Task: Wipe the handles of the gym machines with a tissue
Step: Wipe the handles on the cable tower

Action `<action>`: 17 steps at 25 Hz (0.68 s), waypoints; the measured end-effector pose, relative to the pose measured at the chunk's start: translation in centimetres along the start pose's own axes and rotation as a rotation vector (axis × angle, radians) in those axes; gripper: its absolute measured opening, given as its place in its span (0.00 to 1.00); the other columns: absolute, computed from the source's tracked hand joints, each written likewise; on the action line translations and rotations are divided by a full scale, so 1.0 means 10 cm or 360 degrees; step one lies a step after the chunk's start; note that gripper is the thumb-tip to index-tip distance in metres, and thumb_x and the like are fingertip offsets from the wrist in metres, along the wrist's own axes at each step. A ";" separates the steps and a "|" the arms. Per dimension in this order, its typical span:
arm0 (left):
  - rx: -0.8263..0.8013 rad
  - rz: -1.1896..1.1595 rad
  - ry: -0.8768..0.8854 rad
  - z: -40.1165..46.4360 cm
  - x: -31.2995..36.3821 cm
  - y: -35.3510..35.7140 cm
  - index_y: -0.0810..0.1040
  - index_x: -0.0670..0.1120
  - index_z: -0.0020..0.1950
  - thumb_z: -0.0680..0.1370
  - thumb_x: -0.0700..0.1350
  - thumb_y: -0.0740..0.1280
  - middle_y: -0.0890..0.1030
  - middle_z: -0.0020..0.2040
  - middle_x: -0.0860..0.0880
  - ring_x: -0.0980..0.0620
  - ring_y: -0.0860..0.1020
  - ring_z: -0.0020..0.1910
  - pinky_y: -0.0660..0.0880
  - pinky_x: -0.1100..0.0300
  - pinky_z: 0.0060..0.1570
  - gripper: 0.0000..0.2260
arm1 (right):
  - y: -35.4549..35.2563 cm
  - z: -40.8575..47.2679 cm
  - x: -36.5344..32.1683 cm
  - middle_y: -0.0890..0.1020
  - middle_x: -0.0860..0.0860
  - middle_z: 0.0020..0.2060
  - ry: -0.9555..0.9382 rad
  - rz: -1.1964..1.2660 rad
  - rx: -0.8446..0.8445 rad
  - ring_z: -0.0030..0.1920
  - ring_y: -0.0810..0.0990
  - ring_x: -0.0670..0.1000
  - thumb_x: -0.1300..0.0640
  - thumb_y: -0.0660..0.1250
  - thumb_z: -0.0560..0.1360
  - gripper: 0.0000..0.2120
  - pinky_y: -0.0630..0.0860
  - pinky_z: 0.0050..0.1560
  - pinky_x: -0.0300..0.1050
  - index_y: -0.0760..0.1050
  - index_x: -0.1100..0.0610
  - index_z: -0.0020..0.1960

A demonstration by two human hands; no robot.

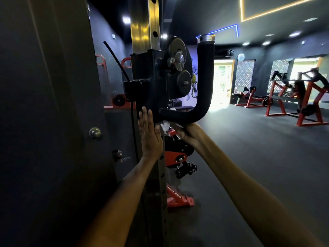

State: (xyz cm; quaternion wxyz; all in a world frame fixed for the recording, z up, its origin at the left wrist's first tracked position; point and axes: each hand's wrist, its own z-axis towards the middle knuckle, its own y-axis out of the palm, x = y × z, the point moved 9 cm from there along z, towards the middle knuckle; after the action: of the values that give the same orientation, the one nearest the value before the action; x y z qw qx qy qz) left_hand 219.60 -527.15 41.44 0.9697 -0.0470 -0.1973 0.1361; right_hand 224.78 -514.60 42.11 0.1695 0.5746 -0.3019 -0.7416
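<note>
Judging from its crumpled look, the tissue (165,126) is light, soft and easily torn, so it is best bunched against the palm rather than pinched at an edge. It is held by the right hand (187,132), curled under the horizontal run of the padded black handle (187,114), which is fixed and firm. The left hand (149,134) is laid flat, fingers straight, against the upright post (145,24).
</note>
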 end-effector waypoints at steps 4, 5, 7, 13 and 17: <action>0.0017 -0.0022 0.0055 0.00 -0.01 0.02 0.46 0.48 0.78 0.84 0.51 0.45 0.42 0.79 0.53 0.46 0.43 0.79 0.47 0.45 0.77 0.23 | -0.24 -0.49 -0.23 0.81 0.60 0.41 -0.0007 0.0106 0.0179 0.36 0.84 0.50 0.73 0.59 0.75 0.07 0.80 0.36 0.38 0.76 0.67 0.46; 0.0020 -0.0027 0.0055 0.00 -0.01 0.02 0.45 0.49 0.78 0.84 0.51 0.45 0.42 0.79 0.54 0.45 0.43 0.79 0.48 0.45 0.77 0.23 | -0.26 -0.62 -0.32 0.82 0.59 0.39 -0.0096 0.0110 0.0247 0.34 0.83 0.49 0.71 0.61 0.75 0.06 0.80 0.36 0.37 0.76 0.67 0.45; 0.0019 -0.0027 0.0055 -0.01 -0.02 0.02 0.44 0.50 0.78 0.84 0.51 0.45 0.42 0.79 0.54 0.44 0.44 0.79 0.49 0.44 0.76 0.23 | -0.25 -0.90 -0.69 0.82 0.56 0.35 -0.0572 -0.0060 0.0430 0.33 0.82 0.47 0.66 0.64 0.75 0.04 0.79 0.34 0.36 0.76 0.66 0.44; 0.0000 0.0013 -0.0024 -0.03 -0.02 0.02 0.43 0.50 0.78 0.84 0.49 0.47 0.43 0.79 0.52 0.45 0.44 0.79 0.44 0.55 0.77 0.24 | 0.61 -1.54 -1.03 0.76 0.57 0.42 -0.2639 -0.2311 0.0488 0.44 0.73 0.53 0.66 0.67 0.73 0.11 0.67 0.45 0.31 0.79 0.64 0.55; -0.0018 0.0057 -0.0056 -0.03 -0.03 0.01 0.44 0.46 0.78 0.85 0.52 0.45 0.44 0.79 0.49 0.46 0.44 0.79 0.45 0.56 0.77 0.24 | 0.32 -1.20 -0.37 0.77 0.57 0.41 -0.2222 -0.2666 0.0413 0.41 0.76 0.55 0.67 0.72 0.69 0.13 0.73 0.38 0.39 0.79 0.65 0.53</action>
State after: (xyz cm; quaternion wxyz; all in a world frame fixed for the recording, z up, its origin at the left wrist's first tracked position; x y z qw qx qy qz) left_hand 219.47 -527.16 41.00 0.9632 -0.0536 -0.2142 0.1530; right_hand 236.94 -517.82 45.02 -0.6577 0.0649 0.0788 -0.7463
